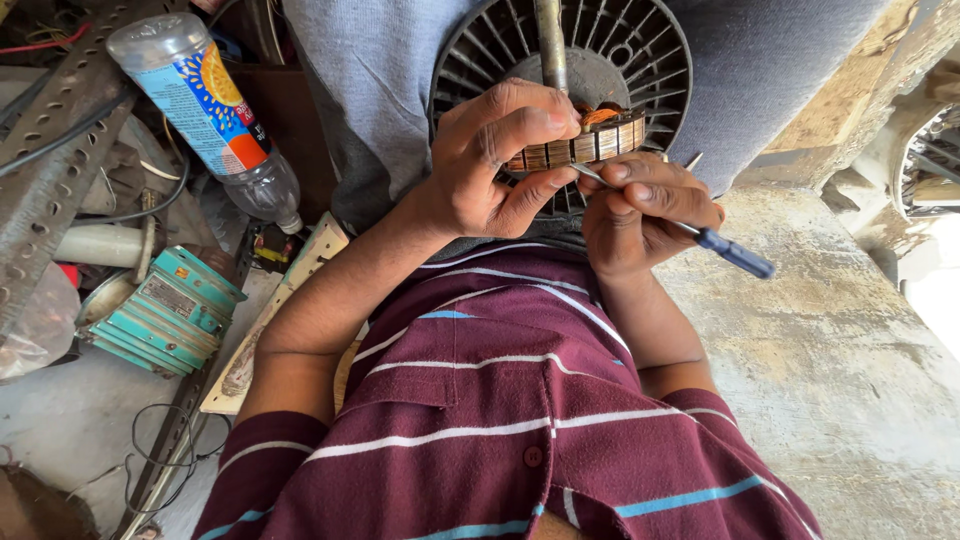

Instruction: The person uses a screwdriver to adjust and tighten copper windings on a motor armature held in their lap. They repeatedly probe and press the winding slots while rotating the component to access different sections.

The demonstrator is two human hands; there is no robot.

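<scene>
- Motor stator, on a steel shaft in front of a black finned housing on the person's lap: looks heavy and rigid, its copper windings fragile; best held by the laminated rim.
- Left hand clamps that rim.
- Right hand pinches a blue-handled pick, tip at the rim.
- Plastic bottle, floor's left edge: seemingly empty.

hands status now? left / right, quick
Left hand: closed on the wound motor core, thumb and fingers pinching its rim.
Right hand: closed on a blue-handled screwdriver, tip at the core.
</scene>
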